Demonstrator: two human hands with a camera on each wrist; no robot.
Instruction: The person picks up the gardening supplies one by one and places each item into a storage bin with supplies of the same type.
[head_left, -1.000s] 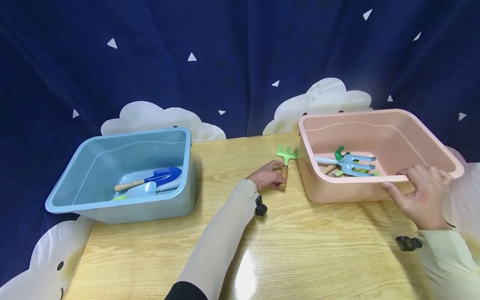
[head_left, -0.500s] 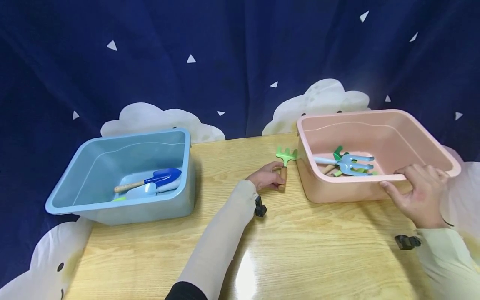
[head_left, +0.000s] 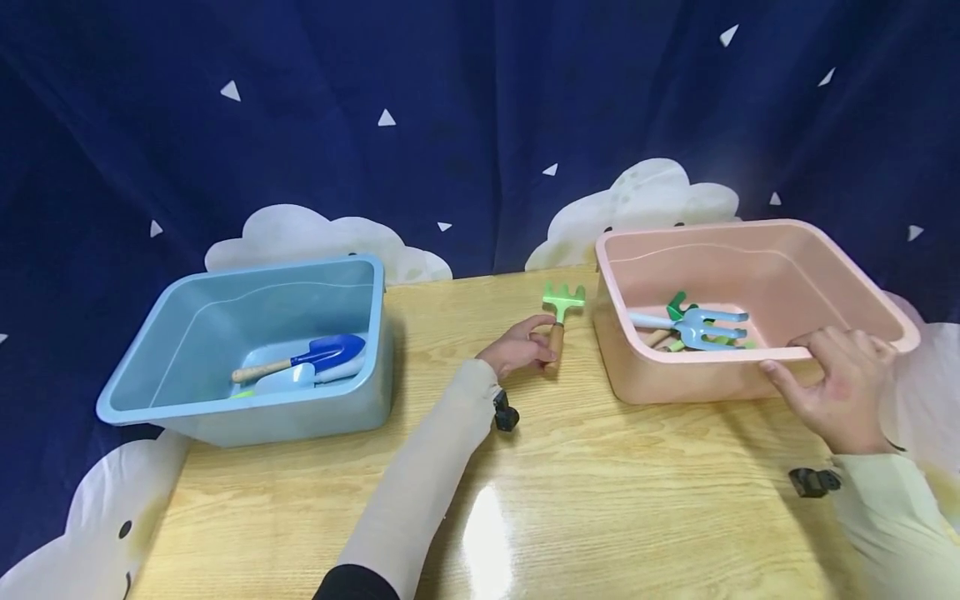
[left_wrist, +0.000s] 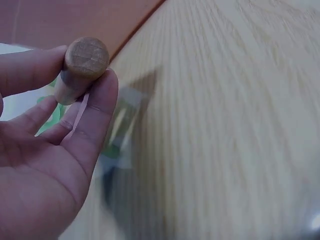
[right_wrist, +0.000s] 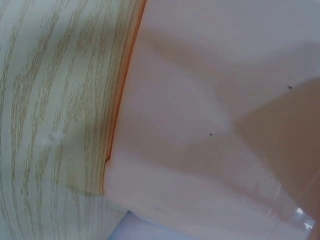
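In the head view my left hand (head_left: 517, 347) pinches the wooden handle of a small green hand rake (head_left: 561, 304), just left of the pink tub. The left wrist view shows the round end of the rake's handle (left_wrist: 88, 55) between the thumb and fingers. My right hand (head_left: 851, 387) grips the front rim of the pink tub (head_left: 697, 379), fingers curled over it. Inside that tub lie a light-blue garden fork (head_left: 701, 329), a dark green tool (head_left: 677, 305) and other partly hidden tools. The right wrist view shows only the tub's wall (right_wrist: 200, 110) and tabletop, no hand.
A blue tub (head_left: 247, 421) stands at the left on the wooden table (head_left: 600, 500). It holds a dark blue trowel (head_left: 330, 352), a light-blue scoop (head_left: 288, 379) and a bit of something light green. A navy curtain (head_left: 465, 125) hangs behind the table.
My left hand has shifted slightly left with the rake, whose head has come away from the pink tub's side. The right hand stays on the tub's rim.
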